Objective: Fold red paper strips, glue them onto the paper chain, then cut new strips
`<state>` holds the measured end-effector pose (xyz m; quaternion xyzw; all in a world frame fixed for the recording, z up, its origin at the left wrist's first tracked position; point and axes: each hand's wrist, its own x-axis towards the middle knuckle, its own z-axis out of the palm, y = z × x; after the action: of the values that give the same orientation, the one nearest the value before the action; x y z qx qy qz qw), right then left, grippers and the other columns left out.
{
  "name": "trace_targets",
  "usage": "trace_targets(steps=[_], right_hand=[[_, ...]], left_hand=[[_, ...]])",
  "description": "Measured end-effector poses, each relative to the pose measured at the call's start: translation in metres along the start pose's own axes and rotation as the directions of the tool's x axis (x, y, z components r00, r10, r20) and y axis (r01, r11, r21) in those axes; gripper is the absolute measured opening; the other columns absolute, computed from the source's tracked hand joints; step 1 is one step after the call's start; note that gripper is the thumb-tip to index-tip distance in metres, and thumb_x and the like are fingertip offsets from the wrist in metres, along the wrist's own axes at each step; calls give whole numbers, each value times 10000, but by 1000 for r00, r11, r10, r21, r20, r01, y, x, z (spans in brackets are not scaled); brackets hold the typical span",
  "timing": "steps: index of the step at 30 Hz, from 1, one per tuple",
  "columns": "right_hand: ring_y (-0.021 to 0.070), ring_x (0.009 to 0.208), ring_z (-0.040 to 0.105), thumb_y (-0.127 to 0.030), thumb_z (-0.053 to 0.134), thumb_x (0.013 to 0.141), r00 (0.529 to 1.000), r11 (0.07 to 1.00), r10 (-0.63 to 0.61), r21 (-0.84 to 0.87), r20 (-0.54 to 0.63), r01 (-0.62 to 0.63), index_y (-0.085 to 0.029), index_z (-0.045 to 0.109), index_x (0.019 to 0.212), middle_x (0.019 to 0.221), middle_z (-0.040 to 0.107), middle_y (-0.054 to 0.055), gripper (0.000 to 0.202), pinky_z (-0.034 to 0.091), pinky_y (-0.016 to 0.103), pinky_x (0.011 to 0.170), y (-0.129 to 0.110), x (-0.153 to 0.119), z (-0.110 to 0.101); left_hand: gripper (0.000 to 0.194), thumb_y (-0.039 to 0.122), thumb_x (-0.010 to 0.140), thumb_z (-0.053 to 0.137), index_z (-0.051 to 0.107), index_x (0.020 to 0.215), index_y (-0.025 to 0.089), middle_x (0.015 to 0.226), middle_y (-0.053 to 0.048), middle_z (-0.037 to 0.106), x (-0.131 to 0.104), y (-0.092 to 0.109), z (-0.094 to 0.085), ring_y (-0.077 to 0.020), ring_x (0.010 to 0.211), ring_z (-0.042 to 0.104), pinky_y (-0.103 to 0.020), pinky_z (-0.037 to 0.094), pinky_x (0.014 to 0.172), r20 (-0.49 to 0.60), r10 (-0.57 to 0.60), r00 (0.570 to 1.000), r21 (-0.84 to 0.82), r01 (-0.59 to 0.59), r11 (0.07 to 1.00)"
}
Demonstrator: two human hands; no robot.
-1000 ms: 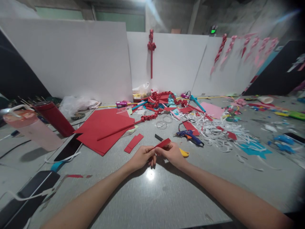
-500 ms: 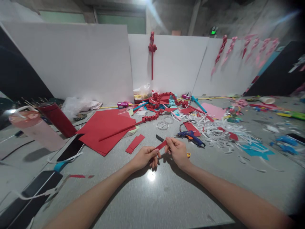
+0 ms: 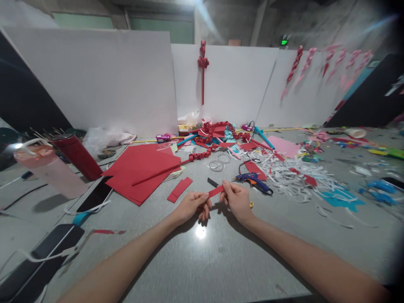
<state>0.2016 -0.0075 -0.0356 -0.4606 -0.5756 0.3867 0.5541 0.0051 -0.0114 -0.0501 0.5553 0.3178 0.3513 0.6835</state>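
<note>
A short red paper strip (image 3: 216, 192) is stretched between my two hands above the table. My left hand (image 3: 193, 207) pinches its left end between thumb and fingers. At the other end, the thumb and index finger of my right hand (image 3: 236, 201) close on the strip. Just behind the right hand lies a black and yellow tool (image 3: 212, 182), partly covered by that hand; it looks like a utility knife. A blue glue gun (image 3: 255, 183) rests to the right of it. Several cut red strips (image 3: 179, 190) lie beyond my left hand.
Large red paper sheets (image 3: 142, 168) lie at the left, near a red tumbler (image 3: 77, 156) and a pink bottle (image 3: 50, 170). White paper scraps (image 3: 293, 181) are heaped at the right. A finished red paper ornament (image 3: 203, 69) hangs on the white board (image 3: 240, 84).
Both hands keep hold of the strip, which is now slightly more level. The right fingertips have shifted a little up and right; the objects on the table are unmoved.
</note>
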Motion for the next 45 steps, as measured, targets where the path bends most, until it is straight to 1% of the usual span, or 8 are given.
trace_targets(steps=[8, 12, 15, 23, 30, 36, 41, 45], right_hand=[[110, 500, 487, -581, 657, 950, 998, 991, -30, 134, 56, 22, -183, 684, 739, 627, 654, 13, 451, 388, 256, 508, 0, -3, 3], [140, 620, 592, -527, 781, 854, 978, 987, -14, 157, 208, -19, -183, 723, 817, 735, 711, 29, 351, 465, 272, 604, 6, -5, 8], [148, 624, 592, -528, 770, 859, 959, 996, 24, 76, 281, -47, -166, 745, 776, 709, 697, 37, 372, 449, 282, 600, 13, -6, 10], [131, 579, 480, -553, 727, 885, 999, 999, -47, -21, -12, 47, -174, 689, 672, 596, 576, -10, 436, 381, 278, 554, 11, 6, 1], [130, 580, 447, -584, 692, 905, 998, 996, -30, 79, -53, 34, -179, 672, 667, 606, 546, -16, 470, 385, 277, 545, 10, 8, 1], [145, 603, 471, -600, 670, 910, 996, 996, -43, 75, -74, 49, -176, 741, 796, 633, 563, -11, 445, 394, 274, 549, 12, 10, 1], [140, 600, 476, -557, 668, 927, 997, 998, -63, 14, 37, 63, -182, 697, 726, 629, 549, -13, 427, 384, 275, 571, 5, 2, 4], [150, 631, 518, -540, 638, 958, 976, 996, -84, 1, 199, 85, -188, 680, 717, 669, 588, 6, 429, 414, 280, 593, 1, -4, 7]], left_hand=[[562, 693, 913, 622, 625, 822, 138, 557, -46, 665, 3, -3, 3, -128, 415, 592, -212, 397, 428, -165, 77, 983, 54, -69, 996], [522, 655, 966, 570, 612, 841, 150, 573, -35, 662, 1, -2, 5, -133, 443, 608, -222, 418, 453, -149, 110, 983, 103, -95, 990], [493, 616, 1004, 529, 606, 843, 155, 605, -38, 674, -2, -1, 7, -128, 479, 611, -225, 431, 483, -107, 132, 986, 167, -113, 979], [509, 601, 1029, 469, 610, 838, 151, 577, -49, 675, -2, 1, 7, -125, 448, 581, -229, 414, 484, -32, 95, 995, 183, -88, 979], [528, 625, 1007, 485, 615, 828, 146, 575, -58, 677, -1, 0, 5, -122, 423, 577, -225, 363, 454, -31, 60, 998, 176, -54, 983], [520, 615, 1004, 501, 633, 833, 141, 620, -62, 683, -4, 5, 6, -124, 467, 588, -236, 394, 491, -29, 58, 998, 182, -52, 982], [460, 566, 1014, 532, 641, 862, 146, 700, -45, 684, -8, 13, 9, -112, 521, 575, -231, 393, 510, -38, 141, 989, 287, -124, 950], [525, 619, 1022, 475, 638, 874, 142, 682, -53, 687, -5, 8, 8, -120, 513, 579, -238, 413, 519, -26, 115, 993, 247, -105, 963]])
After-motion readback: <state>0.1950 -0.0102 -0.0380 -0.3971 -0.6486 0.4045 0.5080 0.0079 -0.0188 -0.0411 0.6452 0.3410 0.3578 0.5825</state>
